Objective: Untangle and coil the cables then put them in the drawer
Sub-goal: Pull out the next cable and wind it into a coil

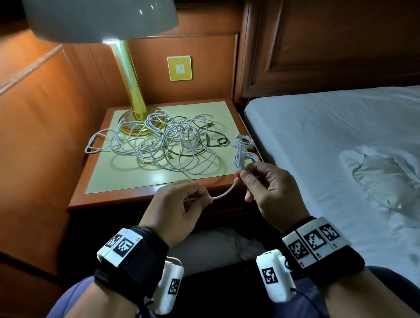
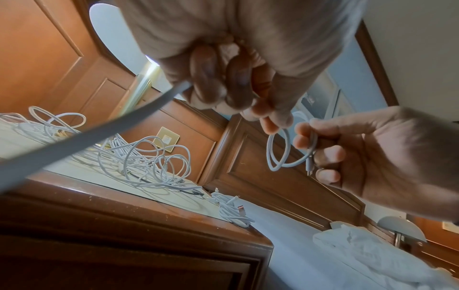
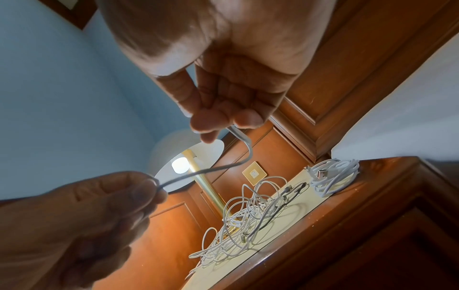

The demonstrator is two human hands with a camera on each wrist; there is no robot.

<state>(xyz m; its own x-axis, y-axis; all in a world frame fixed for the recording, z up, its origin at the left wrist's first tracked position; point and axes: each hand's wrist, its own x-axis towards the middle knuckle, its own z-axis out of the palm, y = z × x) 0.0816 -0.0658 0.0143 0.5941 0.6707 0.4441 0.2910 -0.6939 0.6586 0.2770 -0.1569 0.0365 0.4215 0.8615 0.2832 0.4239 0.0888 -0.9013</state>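
Over the front edge of the nightstand (image 1: pixel 122 196), both hands work one white cable (image 1: pixel 224 194). Left hand (image 1: pixel 176 205) has fingers curled round it, thumb and forefinger pinching it where it leaves toward the right. Right hand (image 1: pixel 267 187) pinches the same cable between thumb and forefinger; the left wrist view shows a small loop hanging from that pinch with a plug end beside the fingers (image 2: pixel 327 155). Short slack span sags between the hands.

Tangled pile of cables (image 1: pixel 163 139), mostly white with one dark cable (image 1: pixel 215 143) through it, lies on the nightstand's pale top, touching the lamp (image 1: pixel 131 94) base. A coiled white bundle (image 3: pixel 332 176) sits apart at the right edge, near the bed (image 1: pixel 338 138), USB plug sticking out. Drawer front under the top is in shadow; cannot tell if open.
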